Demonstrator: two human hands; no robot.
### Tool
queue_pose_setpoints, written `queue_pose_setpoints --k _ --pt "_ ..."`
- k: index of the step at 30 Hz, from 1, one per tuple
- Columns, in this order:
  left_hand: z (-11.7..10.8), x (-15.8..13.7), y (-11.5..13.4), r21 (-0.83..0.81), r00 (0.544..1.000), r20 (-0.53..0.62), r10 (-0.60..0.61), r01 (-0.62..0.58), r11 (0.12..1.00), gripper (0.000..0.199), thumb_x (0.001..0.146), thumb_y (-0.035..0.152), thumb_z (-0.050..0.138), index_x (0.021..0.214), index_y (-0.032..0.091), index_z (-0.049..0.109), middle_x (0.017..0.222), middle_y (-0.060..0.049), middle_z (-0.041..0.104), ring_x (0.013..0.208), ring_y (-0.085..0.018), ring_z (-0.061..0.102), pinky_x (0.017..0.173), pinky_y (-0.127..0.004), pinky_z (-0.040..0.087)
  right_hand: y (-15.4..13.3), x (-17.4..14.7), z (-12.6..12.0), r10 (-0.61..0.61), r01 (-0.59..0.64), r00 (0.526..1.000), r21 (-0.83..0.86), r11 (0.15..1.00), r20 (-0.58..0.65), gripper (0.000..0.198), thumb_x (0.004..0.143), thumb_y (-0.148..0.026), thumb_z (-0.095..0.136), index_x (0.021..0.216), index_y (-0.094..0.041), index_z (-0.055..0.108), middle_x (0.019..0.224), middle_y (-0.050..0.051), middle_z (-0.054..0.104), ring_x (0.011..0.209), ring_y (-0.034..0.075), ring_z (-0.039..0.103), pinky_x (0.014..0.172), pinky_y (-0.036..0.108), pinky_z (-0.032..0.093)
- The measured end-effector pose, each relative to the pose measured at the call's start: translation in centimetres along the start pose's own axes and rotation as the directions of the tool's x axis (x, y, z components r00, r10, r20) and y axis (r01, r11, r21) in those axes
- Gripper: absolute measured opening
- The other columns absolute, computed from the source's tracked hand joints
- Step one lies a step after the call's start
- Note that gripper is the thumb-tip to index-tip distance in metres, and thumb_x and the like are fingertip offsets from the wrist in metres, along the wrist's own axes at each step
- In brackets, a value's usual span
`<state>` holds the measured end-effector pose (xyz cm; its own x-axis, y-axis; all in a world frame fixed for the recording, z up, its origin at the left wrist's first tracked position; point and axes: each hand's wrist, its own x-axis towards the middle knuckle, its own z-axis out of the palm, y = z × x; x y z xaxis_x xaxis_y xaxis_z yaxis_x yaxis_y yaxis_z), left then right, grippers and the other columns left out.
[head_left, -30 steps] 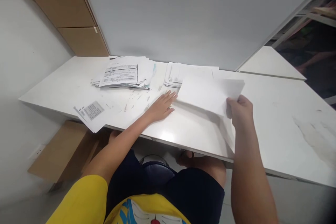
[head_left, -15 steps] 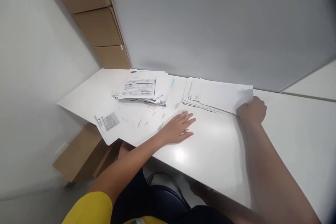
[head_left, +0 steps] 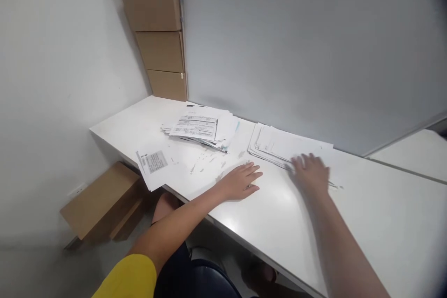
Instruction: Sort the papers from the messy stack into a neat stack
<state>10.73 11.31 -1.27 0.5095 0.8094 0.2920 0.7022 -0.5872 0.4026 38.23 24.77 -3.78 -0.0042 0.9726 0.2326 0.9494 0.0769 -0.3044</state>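
My left hand [head_left: 241, 181] lies flat on the white table [head_left: 265, 223], fingers spread, with nothing in it. My right hand [head_left: 311, 174], a little blurred, is at the near edge of the right-hand stack of papers [head_left: 279, 142]; its fingers look stretched out and apart. Whether they press on the sheets, I cannot tell. To the left is a looser pile of printed papers [head_left: 197, 125], its sheets at uneven angles. A separate sheet with a grey printed block [head_left: 153, 167] juts over the table's front edge.
A grey board [head_left: 300, 60] stands along the table's back edge. Cardboard boxes [head_left: 164, 51] are stacked at the back left corner. Another cardboard box [head_left: 101, 195] sits below the table at left. Dark smudges mark the tabletop between the papers and my left hand.
My right hand has let go of the right end of the stack and moved left to its near edge, fingers now apart. My left hand stays put. The head view has tilted up.
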Motion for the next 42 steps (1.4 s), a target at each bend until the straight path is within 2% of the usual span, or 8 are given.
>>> queue_pose_setpoints --k 3,14,19,22,26,30,35,42 --pt "0.4 -0.2 -0.1 0.035 0.998 -0.053 0.020 -0.018 0.999 0.048 0.101 0.039 0.046 0.143 0.015 0.050 0.153 -0.012 0.047 0.151 -0.026 0.029 0.122 -0.043 0.033 -2.1 -1.0 1.0 -0.009 0.025 0.981 -0.080 0.996 0.194 0.076 0.093 -0.064 0.026 0.150 -0.015 0.038 0.163 0.016 0.028 0.150 0.036 0.021 0.117 0.062 0.019" --pt "-0.1 -1.0 0.3 0.113 0.957 -0.264 0.117 -0.090 0.990 0.036 0.099 0.027 0.044 0.128 0.015 0.062 0.137 -0.012 0.063 0.141 -0.023 0.046 0.117 -0.042 0.041 -1.7 -0.3 1.9 -0.054 0.060 0.984 -0.028 0.998 0.169 0.072 0.094 -0.055 0.025 0.154 -0.016 0.033 0.166 0.014 0.020 0.153 0.028 0.017 0.122 0.054 0.014" --pt "-4.5 -8.6 -0.1 0.122 0.731 -0.662 -0.165 0.323 0.939 0.031 0.096 0.021 0.045 0.119 0.019 0.066 0.122 -0.010 0.071 0.139 -0.029 0.047 0.113 -0.054 0.042 -1.9 -1.2 0.7 0.124 -0.119 0.986 0.045 0.992 -0.111 0.067 0.095 -0.052 0.025 0.148 -0.013 0.040 0.161 0.022 0.028 0.151 0.035 0.019 0.116 0.066 0.014" --pt "-7.4 -16.3 -0.7 0.155 0.613 -0.764 -0.200 0.476 0.866 0.025 0.095 0.020 0.046 0.107 0.018 0.068 0.110 -0.010 0.073 0.129 -0.031 0.055 0.107 -0.055 0.046 -1.7 -1.3 -0.1 0.500 -0.459 0.817 0.199 0.866 -0.289 0.063 0.096 -0.046 0.025 0.141 -0.008 0.047 0.150 0.032 0.038 0.143 0.042 0.030 0.107 0.072 0.023" --pt "-7.4 -26.1 -0.9 0.195 0.647 -0.729 -0.224 0.509 0.838 0.022 0.091 0.022 0.051 0.103 0.022 0.069 0.105 -0.008 0.074 0.122 -0.032 0.061 0.106 -0.055 0.048 -1.2 -0.4 -0.5 0.526 -0.482 0.830 0.236 0.844 -0.187 0.058 0.091 -0.040 0.037 0.136 -0.006 0.049 0.138 0.029 0.052 0.135 0.041 0.038 0.111 0.067 0.021" --pt "-1.3 -32.8 1.0 0.124 0.706 -0.591 -0.389 0.556 0.822 0.024 0.088 0.028 0.050 0.098 0.034 0.070 0.096 -0.002 0.076 0.099 -0.033 0.072 0.083 -0.055 0.062 -0.7 -0.1 -0.3 0.519 -0.461 0.836 0.288 0.839 -0.176 0.052 0.087 -0.034 0.042 0.130 -0.006 0.051 0.132 0.026 0.057 0.129 0.036 0.044 0.115 0.061 0.016" --pt "4.3 -33.2 2.8 -0.017 0.785 -0.384 -0.487 0.521 0.853 0.039 0.085 0.038 0.049 0.114 0.059 0.064 0.105 0.009 0.076 0.101 -0.034 0.073 0.077 -0.055 0.066 -0.7 -0.3 -0.1 0.432 -0.385 0.892 0.279 0.879 -0.130 0.039 0.086 -0.033 0.042 0.116 -0.014 0.057 0.119 0.019 0.063 0.124 0.034 0.047 0.114 0.066 0.012" --pt "3.9 -32.7 1.4 -0.088 0.693 -0.369 -0.620 0.637 0.765 0.033 0.090 0.034 0.046 0.100 0.031 0.077 0.104 -0.003 0.077 0.102 -0.030 0.074 0.088 -0.047 0.063 -1.0 0.1 0.2 0.348 -0.327 0.933 0.188 0.926 -0.090 0.046 0.091 -0.028 0.032 0.131 -0.016 0.052 0.138 0.018 0.055 0.141 0.031 0.034 0.113 0.070 0.007"
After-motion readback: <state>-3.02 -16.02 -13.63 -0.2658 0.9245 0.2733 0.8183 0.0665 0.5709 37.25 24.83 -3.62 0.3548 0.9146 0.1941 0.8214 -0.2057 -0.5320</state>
